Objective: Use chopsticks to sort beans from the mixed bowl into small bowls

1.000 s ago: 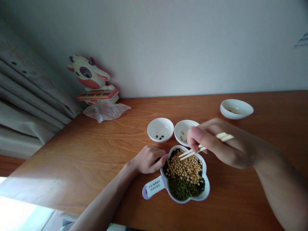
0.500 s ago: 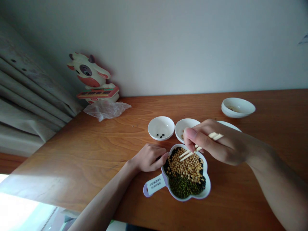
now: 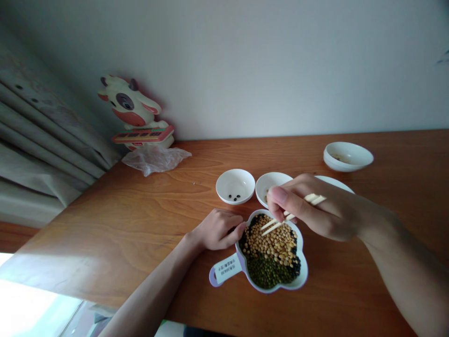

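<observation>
A white scalloped dish (image 3: 303,276) with a lilac edge and a labelled handle lies on the table. Yellow soybeans (image 3: 275,245) fill its middle, green mung beans (image 3: 264,273) its near part, and black beans (image 3: 258,218) show along the edges. My left hand (image 3: 220,230) rests on the table with curled fingers, gripping the dish's left rim. Between the fingers of my right hand (image 3: 312,208) is a pair of wooden chopsticks (image 3: 269,227), tips slightly apart at the soybeans. Whether they pinch a bean is too small to tell.
Behind the dish stand a white bowl (image 3: 235,180) with several black beans and another bowl (image 3: 271,179), partly behind my right hand. A third white rim (image 3: 335,181) shows past that hand. Farther right is another bowl (image 3: 347,161). A cow toy (image 3: 135,112) and plastic bag (image 3: 156,160) sit back left.
Almost nothing differs. Both hands, the chopsticks and the dish keep their places, with only a very slight shift of the whole view.
</observation>
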A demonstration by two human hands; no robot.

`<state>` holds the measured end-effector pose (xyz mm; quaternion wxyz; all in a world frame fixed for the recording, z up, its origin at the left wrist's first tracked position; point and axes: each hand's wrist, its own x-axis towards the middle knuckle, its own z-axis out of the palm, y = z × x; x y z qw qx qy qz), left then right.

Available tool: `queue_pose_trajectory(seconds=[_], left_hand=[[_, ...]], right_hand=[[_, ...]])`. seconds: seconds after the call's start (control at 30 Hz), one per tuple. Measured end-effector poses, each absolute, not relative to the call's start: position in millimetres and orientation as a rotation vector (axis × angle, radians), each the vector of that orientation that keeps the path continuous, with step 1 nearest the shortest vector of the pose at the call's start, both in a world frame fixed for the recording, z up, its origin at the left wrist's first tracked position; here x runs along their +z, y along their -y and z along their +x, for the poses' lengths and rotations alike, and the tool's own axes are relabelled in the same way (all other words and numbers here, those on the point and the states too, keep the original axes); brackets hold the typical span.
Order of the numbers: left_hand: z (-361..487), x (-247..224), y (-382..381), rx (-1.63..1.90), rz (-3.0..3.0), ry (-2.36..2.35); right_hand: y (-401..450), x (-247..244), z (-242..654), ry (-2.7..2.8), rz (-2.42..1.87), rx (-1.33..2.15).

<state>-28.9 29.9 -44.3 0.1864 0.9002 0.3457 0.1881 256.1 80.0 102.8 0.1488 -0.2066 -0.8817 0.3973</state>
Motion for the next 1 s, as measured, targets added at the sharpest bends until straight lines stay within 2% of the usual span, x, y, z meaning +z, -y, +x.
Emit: queue_pose_trajectory(seconds=[0.53, 0.83, 1.0], left_hand=[[-29, -44, -28, 0.521, 2.516, -0.995], [-29, -45, -29, 0.555, 2.53, -0.966], [-29, -45, -29, 0.544, 2.518, -0.976]], right_hand=[[-81, 108, 269, 2.445, -0.601, 1.091], [-106, 124, 345, 2.177, -0.898, 0.804], [-105, 126, 347, 2.16, -0.968, 0.682]])
